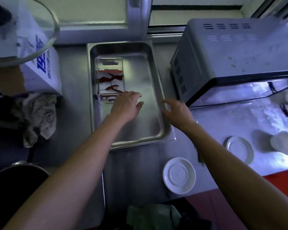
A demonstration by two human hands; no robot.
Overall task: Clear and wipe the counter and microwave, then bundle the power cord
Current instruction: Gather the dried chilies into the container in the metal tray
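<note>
Now both hands reach for the steel tray (158, 90) on the counter (73, 90), and the step in hand looks like lifting it off so the surface beneath can be wiped. The left hand (125, 106) lies low inside the tray with its fingers loosely spread and nearly straight, holding nothing; just past its fingertips sits a clear box (109, 77) with red chillies in it. The right hand (176, 112) hovers at the tray's near right rim, fingers relaxed and a little curled, gripping nothing, though whether they touch the rim I cannot tell. To do this well, I judge each hand should take an opposite long rim, thumbs on top and fingers under the lip, so the left hand must come out of the pan to the rim on its own side. Lift level, since the box may slide toward the fingers if the tray tips. The microwave (239, 53) stands close beyond the right fingers, so the tray should come toward the body rather than sideways. A saucer (179, 175) lies below the right wrist, and a rag (38, 115) waits well left of the left hand for wiping
</note>
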